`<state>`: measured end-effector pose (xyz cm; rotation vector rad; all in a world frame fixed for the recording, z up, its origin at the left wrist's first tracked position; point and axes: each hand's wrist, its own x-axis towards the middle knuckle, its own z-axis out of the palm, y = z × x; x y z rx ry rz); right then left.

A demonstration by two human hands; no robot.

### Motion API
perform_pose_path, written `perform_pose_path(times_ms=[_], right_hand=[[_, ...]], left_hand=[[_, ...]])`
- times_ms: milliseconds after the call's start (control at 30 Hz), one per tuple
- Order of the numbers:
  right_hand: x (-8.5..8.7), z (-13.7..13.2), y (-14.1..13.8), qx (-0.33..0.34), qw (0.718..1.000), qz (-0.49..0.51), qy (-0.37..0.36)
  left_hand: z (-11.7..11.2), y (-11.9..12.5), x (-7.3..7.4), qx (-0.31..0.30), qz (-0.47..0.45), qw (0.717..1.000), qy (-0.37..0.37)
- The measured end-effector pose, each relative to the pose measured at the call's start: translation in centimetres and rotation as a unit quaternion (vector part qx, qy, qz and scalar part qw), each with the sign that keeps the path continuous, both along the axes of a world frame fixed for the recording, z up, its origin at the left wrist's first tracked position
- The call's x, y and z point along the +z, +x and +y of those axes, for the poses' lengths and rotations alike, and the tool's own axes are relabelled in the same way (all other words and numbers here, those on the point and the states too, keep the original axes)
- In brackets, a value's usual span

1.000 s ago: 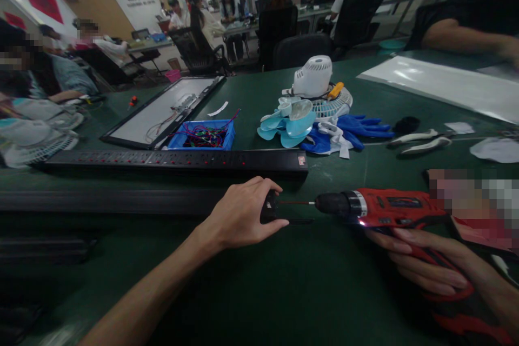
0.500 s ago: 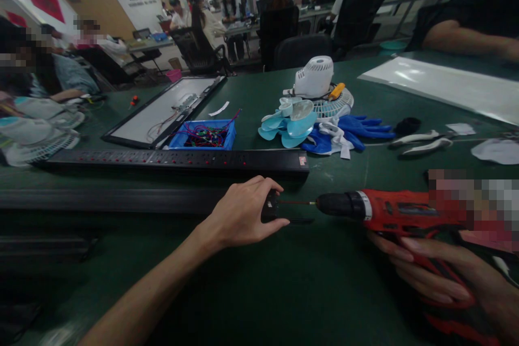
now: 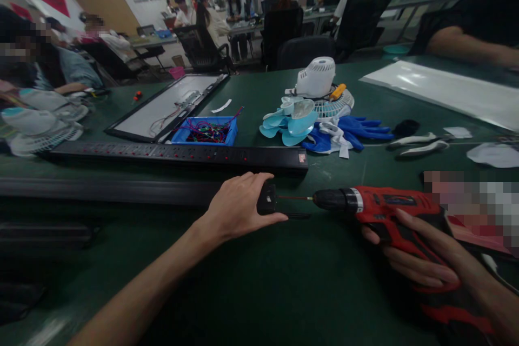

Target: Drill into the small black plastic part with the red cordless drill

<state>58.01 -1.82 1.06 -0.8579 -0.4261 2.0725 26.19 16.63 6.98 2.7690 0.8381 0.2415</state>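
Observation:
My left hand (image 3: 234,204) is clasped over the right end of a long black bar (image 3: 133,192), with the thumb stretched along its near side. The bar's end face, with a pale mark, shows past my fingers. In my right hand (image 3: 433,259) is a red and black cordless drill (image 3: 389,201), held level by its handle. A long thin bit (image 3: 295,198) runs from its chuck to the bar's end face; the exact contact spot is too small to make out. Just behind the bar lies a black power strip (image 3: 194,158) with a row of sockets and red dots.
Behind the strip sit a blue tray (image 3: 233,132) of wires, a framed panel (image 3: 154,102), light-blue fan blades (image 3: 288,123), a white fan body (image 3: 316,77) and blue gloves (image 3: 360,128). Pliers (image 3: 421,145) lie at right. More black bars (image 3: 44,233) rest at left.
The view has shifted slightly. The drill sits a little further left and has turned slightly in my right hand. My left hand keeps its hold on the bar's end.

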Motion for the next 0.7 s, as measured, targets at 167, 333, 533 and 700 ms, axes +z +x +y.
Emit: perform_pose_path(times_ms=[167, 333, 533, 700], right_hand=[[0.56, -0.15, -0.39, -0.013, 0.999, -0.038, 0.035], [0.4, -0.56, -0.21, -0.014, 0.997, -0.076, 0.009], [-0.02, -0.15, 0.06, 0.005, 0.999, -0.022, 0.026], [-0.16, 0.11, -0.44, -0.028, 0.997, 0.04, 0.056]], left_hand=[[-0.29, 0.05, -0.41, 0.021, 0.02, 0.999, 0.028], [-0.28, 0.24, -0.55, 0.013, 0.017, 0.999, 0.047], [-0.28, 0.21, -0.77, 0.015, 0.02, 0.998, 0.054], [-0.24, 0.16, -0.99, 0.013, 0.017, 0.998, 0.054]])
